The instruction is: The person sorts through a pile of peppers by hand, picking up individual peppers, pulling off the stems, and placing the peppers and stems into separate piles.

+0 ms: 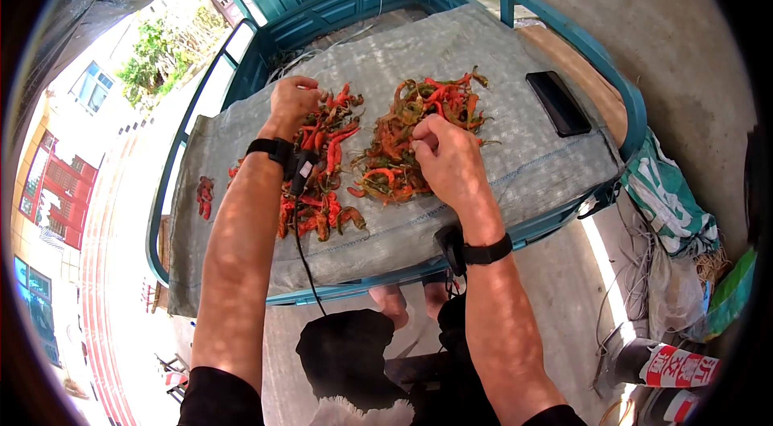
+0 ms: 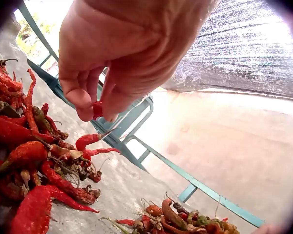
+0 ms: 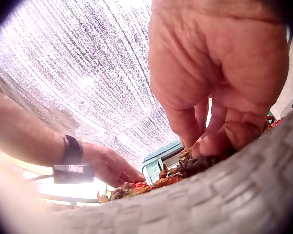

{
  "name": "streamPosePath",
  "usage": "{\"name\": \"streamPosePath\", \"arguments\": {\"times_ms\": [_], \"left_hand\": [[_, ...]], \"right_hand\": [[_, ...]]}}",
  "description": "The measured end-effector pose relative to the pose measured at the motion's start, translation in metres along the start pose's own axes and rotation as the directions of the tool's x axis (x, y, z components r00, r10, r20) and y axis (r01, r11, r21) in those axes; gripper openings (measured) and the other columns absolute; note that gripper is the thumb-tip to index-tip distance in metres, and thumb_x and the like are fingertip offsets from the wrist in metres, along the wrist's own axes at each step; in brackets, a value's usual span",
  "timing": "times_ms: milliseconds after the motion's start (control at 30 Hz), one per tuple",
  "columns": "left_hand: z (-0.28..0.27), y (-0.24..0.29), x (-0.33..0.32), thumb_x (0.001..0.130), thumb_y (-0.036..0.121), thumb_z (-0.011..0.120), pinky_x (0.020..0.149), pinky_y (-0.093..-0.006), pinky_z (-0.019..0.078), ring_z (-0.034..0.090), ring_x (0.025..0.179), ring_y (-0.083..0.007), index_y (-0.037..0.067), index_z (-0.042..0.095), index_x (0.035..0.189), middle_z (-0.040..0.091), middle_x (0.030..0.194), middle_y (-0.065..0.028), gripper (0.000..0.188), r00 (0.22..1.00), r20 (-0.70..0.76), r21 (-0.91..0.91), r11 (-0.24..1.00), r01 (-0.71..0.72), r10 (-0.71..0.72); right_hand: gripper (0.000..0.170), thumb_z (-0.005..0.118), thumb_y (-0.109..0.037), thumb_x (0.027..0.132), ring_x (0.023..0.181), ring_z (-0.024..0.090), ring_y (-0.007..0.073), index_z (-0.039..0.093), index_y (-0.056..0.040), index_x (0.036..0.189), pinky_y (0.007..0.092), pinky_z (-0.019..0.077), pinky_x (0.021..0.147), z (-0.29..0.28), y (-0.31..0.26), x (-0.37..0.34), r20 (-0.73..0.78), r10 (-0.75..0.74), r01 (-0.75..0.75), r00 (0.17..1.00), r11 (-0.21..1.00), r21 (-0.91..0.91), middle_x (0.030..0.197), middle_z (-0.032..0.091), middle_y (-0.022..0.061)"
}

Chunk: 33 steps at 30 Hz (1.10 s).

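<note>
My left hand (image 1: pixel 294 100) is at the far left edge of a heap of red chili peppers (image 1: pixel 334 154). Its thumb and fingers pinch a small red chili pepper (image 2: pixel 97 110), mostly hidden by the fingertips in the left wrist view. At the right side of a second heap, of mixed red, orange and greenish chili peppers (image 1: pixel 390 144), is my right hand (image 1: pixel 455 164). Its fingers (image 3: pixel 205 146) are bent down among the wrinkled peppers in the right wrist view; I cannot tell whether they pinch one. Both heaps lie on a grey woven sheet (image 1: pixel 483 47).
The sheet covers the bed of a teal cargo cart with side rails (image 1: pixel 592 43). A black phone (image 1: pixel 558 104) lies on the right. A few red peppers (image 1: pixel 204 197) sit apart at the left. Sacks (image 1: pixel 668 196) stand right of the cart; a cable (image 1: pixel 303 265) trails from my left wrist.
</note>
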<state>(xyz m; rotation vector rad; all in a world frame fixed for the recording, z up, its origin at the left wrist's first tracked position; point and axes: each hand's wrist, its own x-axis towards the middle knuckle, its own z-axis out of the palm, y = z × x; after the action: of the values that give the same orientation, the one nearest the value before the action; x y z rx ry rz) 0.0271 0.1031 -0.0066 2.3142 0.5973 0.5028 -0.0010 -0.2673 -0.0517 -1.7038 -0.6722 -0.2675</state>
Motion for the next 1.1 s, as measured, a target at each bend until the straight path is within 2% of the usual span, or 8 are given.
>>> {"name": "streamPosePath", "arguments": {"times_ms": [300, 500, 600, 700, 800, 900, 1000, 1100], "left_hand": [[-0.004, -0.005, 0.003, 0.086, 0.012, 0.073, 0.085, -0.0381, 0.0607, 0.079, 0.096, -0.0269, 0.014, 0.084, 0.111, 0.082, 0.101, -0.0127, 0.027, 0.993, -0.087, 0.219, 0.974, -0.058, 0.079], [0.001, -0.015, 0.010, 0.083, 0.004, 0.066, 0.094, -0.0414, 0.0593, 0.077, 0.104, -0.0332, 0.015, 0.084, 0.114, 0.081, 0.110, -0.0170, 0.038, 0.995, -0.100, 0.070, 0.998, 0.000, 0.007], [-0.002, -0.013, 0.011, 0.084, 0.002, 0.065, 0.093, -0.0403, 0.0596, 0.077, 0.103, -0.0342, 0.014, 0.084, 0.116, 0.081, 0.110, -0.0190, 0.039, 0.998, -0.061, 0.165, 0.986, 0.034, -0.024], [-0.005, 0.001, 0.001, 0.085, 0.003, 0.067, 0.089, -0.0395, 0.0602, 0.078, 0.101, -0.0310, 0.012, 0.083, 0.114, 0.081, 0.108, -0.0180, 0.035, 1.000, -0.008, 0.251, 0.968, 0.021, -0.020], [-0.005, 0.021, -0.019, 0.086, 0.006, 0.072, 0.088, -0.0380, 0.0600, 0.077, 0.101, -0.0272, 0.007, 0.082, 0.114, 0.080, 0.104, -0.0145, 0.029, 0.995, 0.073, 0.129, 0.989, -0.074, 0.065], [-0.005, 0.051, -0.054, 0.096, 0.004, 0.071, 0.084, -0.0313, 0.0588, 0.071, 0.090, -0.0145, -0.001, 0.074, 0.119, 0.076, 0.107, -0.0070, 0.025, 0.946, 0.274, -0.019, 0.985, -0.174, 0.172], [0.000, 0.056, -0.087, 0.100, 0.009, 0.072, 0.086, -0.0308, 0.0581, 0.071, 0.093, -0.0145, -0.002, 0.073, 0.120, 0.076, 0.112, -0.0081, 0.023, 0.873, 0.377, -0.048, 0.948, -0.314, 0.308], [-0.004, 0.077, -0.138, 0.098, 0.010, 0.075, 0.087, -0.0340, 0.0591, 0.072, 0.096, -0.0182, -0.001, 0.073, 0.121, 0.076, 0.115, -0.0092, 0.026, 0.855, 0.458, -0.005, 0.962, -0.272, 0.244]], "right_hand": [[0.013, 0.074, 0.001, 0.090, 0.083, 0.074, 0.0387, 0.068, 0.0002, 0.101, 0.0471, 0.0582, 0.074, 0.000, 0.000, 0.000, 0.004, -0.003, 0.003, 1.000, 1.000, -0.003, 0.086, 0.074, 0.0183], [0.012, 0.073, 0.001, 0.090, 0.083, 0.074, 0.0381, 0.068, 0.0004, 0.101, 0.0467, 0.0584, 0.074, 0.000, 0.001, 0.000, 0.012, 0.001, -0.001, 1.000, 1.000, -0.002, 0.086, 0.074, 0.0180], [0.012, 0.073, 0.001, 0.090, 0.083, 0.074, 0.0379, 0.068, 0.0005, 0.101, 0.0464, 0.0584, 0.074, 0.000, 0.002, 0.000, 0.009, -0.007, 0.007, 1.000, 1.000, 0.001, 0.086, 0.074, 0.0180], [0.013, 0.073, 0.001, 0.090, 0.083, 0.074, 0.0378, 0.068, 0.0005, 0.101, 0.0463, 0.0585, 0.074, 0.000, 0.003, 0.001, 0.003, -0.017, 0.017, 1.000, 1.000, -0.001, 0.086, 0.074, 0.0181], [0.013, 0.074, 0.002, 0.090, 0.083, 0.075, 0.0378, 0.068, 0.0005, 0.102, 0.0461, 0.0585, 0.074, -0.001, 0.002, 0.001, 0.002, -0.016, 0.016, 1.000, 1.000, 0.009, 0.087, 0.074, 0.0183], [0.014, 0.074, 0.002, 0.090, 0.083, 0.075, 0.0380, 0.068, 0.0004, 0.102, 0.0460, 0.0585, 0.075, -0.001, 0.003, 0.001, -0.003, -0.021, 0.021, 1.000, 1.000, 0.020, 0.087, 0.075, 0.0186], [0.014, 0.074, 0.002, 0.090, 0.083, 0.075, 0.0386, 0.068, 0.0000, 0.102, 0.0459, 0.0584, 0.075, 0.000, 0.002, 0.001, -0.004, -0.029, 0.029, 1.000, 0.999, 0.016, 0.087, 0.075, 0.0190], [0.014, 0.075, 0.002, 0.089, 0.084, 0.074, 0.0392, 0.068, -0.0004, 0.101, 0.0461, 0.0581, 0.075, -0.001, 0.000, 0.001, -0.005, -0.041, 0.041, 0.999, 0.999, -0.003, 0.087, 0.074, 0.0193]]}}
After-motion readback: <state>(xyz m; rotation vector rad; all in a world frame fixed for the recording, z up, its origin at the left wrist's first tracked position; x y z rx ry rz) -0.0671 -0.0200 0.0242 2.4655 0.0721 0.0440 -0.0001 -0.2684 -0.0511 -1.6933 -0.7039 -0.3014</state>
